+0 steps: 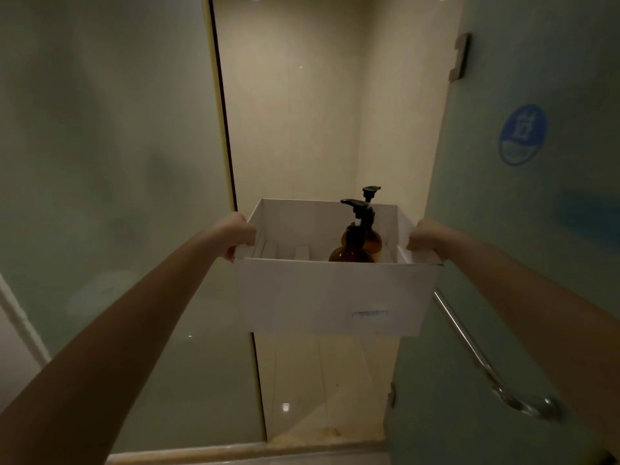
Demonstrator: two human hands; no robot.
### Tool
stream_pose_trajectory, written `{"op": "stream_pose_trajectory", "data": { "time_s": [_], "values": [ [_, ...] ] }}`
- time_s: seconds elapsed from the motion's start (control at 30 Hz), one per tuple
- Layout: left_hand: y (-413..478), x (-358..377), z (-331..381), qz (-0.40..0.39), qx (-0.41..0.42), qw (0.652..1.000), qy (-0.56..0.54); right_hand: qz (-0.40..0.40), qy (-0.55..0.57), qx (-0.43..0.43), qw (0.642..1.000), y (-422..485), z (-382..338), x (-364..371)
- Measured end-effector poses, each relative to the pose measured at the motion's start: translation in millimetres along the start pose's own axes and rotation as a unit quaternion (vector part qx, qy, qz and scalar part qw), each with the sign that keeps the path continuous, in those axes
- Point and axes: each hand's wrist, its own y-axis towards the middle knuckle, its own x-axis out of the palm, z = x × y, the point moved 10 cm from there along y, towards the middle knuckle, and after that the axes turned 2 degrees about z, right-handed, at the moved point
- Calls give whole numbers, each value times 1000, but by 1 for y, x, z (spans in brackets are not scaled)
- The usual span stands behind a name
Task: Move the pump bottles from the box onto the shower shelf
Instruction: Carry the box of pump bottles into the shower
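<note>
Both hands are clamped on a white cardboard box (pixel 330 293) held out at the open shower doorway: the left hand (pixel 236 231) grips its side wall at nine o'clock, the right hand (pixel 424 236) the opposite wall at three o'clock, fingertips hidden behind the card. Inside, at the box's right end, two amber pump bottles stand upright and close together; the nearer bottle (pixel 352 251) covers much of the farther bottle (pixel 374 241), and the front wall hides both bases. A small label (pixel 370 313) on the front is too blurred to read. At nine o'clock stands a frosted glass panel (pixel 107 156); at three o'clock a glass door (pixel 523 209) with a round blue sticker (pixel 522 135) and a chrome handle (pixel 496 374) at five o'clock.
</note>
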Motion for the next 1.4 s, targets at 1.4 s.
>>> {"op": "stream_pose_trajectory", "data": {
  "time_s": [1.4],
  "values": [
    [441,97,95,0,30,999,12,15,-34,65,997,438,-42,23]
  ]
}}
